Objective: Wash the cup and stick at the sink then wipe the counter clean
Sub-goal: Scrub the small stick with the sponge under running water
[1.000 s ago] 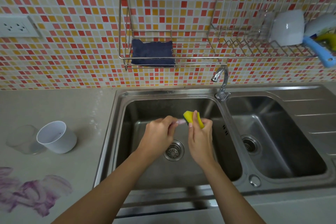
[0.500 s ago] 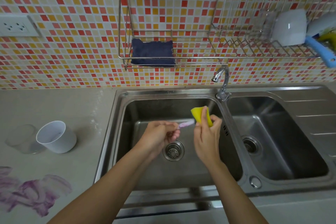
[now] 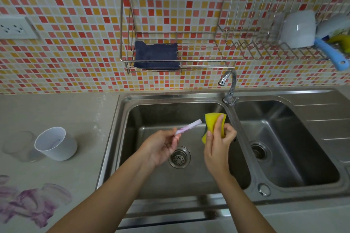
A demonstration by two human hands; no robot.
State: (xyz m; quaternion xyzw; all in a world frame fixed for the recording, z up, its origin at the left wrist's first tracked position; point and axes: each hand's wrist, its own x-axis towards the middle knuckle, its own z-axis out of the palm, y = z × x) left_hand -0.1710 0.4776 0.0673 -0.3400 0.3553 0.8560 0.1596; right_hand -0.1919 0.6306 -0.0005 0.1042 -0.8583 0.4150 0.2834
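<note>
Over the left basin of the steel sink [image 3: 121,119], my left hand [image 3: 161,147] grips a pale stick [image 3: 188,126] streaked with purple, its tip pointing up and right. My right hand [image 3: 217,145] squeezes a folded yellow sponge [image 3: 213,125] with a dark green backing, a short gap away from the stick's tip. A white cup [image 3: 55,143] stands on the grey counter [image 3: 56,109] left of the sink, beside a clear glass [image 3: 19,145]. A purple smear [image 3: 28,202] stains the counter at the front left.
The faucet [image 3: 229,85] stands between the two basins, with no water visible. A wire rack [image 3: 170,58] on the tiled wall holds a folded dark blue cloth [image 3: 156,57]; its right part holds a white cup [image 3: 297,28] and a blue-handled brush [image 3: 329,53].
The sponge has come off the stick: my right hand moved right and up with it, and my left hand drew the stick back left, exposing its length.
</note>
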